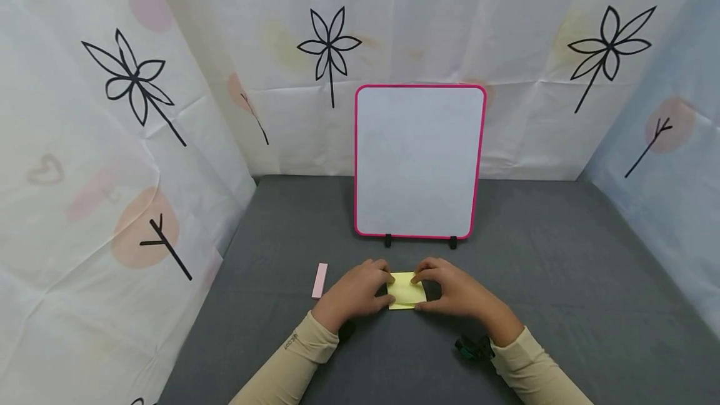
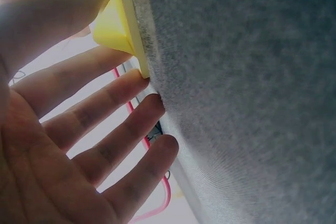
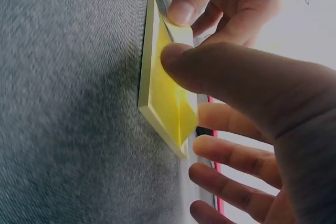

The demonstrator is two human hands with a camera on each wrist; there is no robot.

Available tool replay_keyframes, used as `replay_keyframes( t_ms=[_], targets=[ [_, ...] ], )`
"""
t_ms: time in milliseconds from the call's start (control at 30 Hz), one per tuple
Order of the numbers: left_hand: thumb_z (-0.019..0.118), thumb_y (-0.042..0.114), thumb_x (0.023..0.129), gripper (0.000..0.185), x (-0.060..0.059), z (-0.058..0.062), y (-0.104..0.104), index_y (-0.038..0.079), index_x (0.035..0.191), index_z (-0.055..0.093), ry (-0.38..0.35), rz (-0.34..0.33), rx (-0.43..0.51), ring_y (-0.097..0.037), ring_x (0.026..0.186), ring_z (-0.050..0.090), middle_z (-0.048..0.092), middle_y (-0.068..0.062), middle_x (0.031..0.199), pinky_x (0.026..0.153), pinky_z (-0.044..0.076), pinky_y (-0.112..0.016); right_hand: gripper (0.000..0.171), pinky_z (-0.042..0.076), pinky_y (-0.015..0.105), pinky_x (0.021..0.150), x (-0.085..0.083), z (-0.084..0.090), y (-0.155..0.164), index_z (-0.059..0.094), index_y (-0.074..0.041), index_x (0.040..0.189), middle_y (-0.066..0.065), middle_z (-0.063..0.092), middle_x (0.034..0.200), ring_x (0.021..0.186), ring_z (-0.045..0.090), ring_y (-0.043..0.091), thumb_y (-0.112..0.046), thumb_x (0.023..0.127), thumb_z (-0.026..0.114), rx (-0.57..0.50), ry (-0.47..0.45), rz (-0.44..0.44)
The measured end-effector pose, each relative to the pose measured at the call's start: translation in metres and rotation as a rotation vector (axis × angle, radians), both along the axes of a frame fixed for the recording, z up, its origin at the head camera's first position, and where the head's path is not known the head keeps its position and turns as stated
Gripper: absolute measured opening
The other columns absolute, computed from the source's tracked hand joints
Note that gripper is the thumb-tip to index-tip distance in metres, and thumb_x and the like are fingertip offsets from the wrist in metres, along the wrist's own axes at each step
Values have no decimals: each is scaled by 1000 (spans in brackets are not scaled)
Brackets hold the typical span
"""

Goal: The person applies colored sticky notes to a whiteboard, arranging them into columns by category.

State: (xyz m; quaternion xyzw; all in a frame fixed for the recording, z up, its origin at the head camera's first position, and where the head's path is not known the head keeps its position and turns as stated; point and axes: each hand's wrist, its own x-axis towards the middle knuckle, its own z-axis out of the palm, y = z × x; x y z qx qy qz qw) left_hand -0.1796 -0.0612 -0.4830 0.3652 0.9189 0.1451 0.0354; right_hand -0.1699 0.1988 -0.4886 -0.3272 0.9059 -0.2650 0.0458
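A pad of yellow sticky notes (image 1: 406, 289) lies on the grey cloth, its top sheet (image 3: 167, 85) bowed up from the stack. At the pad's left side, my left hand (image 1: 360, 288) holds the sheet between thumb and index finger; its other fingers (image 2: 126, 124) are spread by the cloth. From the right side my right hand (image 1: 458, 289) holds the same sheet, thumb on the near edge and index finger toward the far edge. The remaining right fingers (image 3: 236, 156) extend beyond the pad. In the left wrist view, the curved sheet (image 2: 113, 27) shows beside the thumb.
A narrow pink strip-shaped block (image 1: 319, 280) lies left of my left hand. Behind the pad stands a pink-framed whiteboard (image 1: 419, 161) on small black feet. Dark straps with a green part (image 1: 469, 349) are near my right wrist. Patterned cloth walls (image 1: 298, 130) surround the table.
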Motion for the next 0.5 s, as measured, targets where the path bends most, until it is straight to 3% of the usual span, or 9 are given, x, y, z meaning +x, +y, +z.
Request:
replay_keyframes(
  t_ms=[133,367,500],
  targets=[
    [77,32,99,32,2,1,-2,12,124,78,-12,1,13,-17,101,62,69,-2,121,87,55,-30,37,57,42,96,2,3,-3,76,-17,120,-1,66,124,115,62,18,-25,87,90,-25,0,26],
    [72,33,103,32,4,2,-3,13,126,78,-23,8,20,-18,105,63,69,-2,122,90,56,-31,19,54,27,74,3,4,-6,78,-15,107,-5,67,98,83,60,7,-13,90,86,-114,57,74],
    [71,34,104,32,4,2,-3,12,125,78,-41,14,36,-18,107,64,69,-1,123,91,56,-31,13,56,28,73,3,3,-8,77,-16,100,-7,68,95,82,63,5,-8,92,83,-123,134,74]
  ],
)
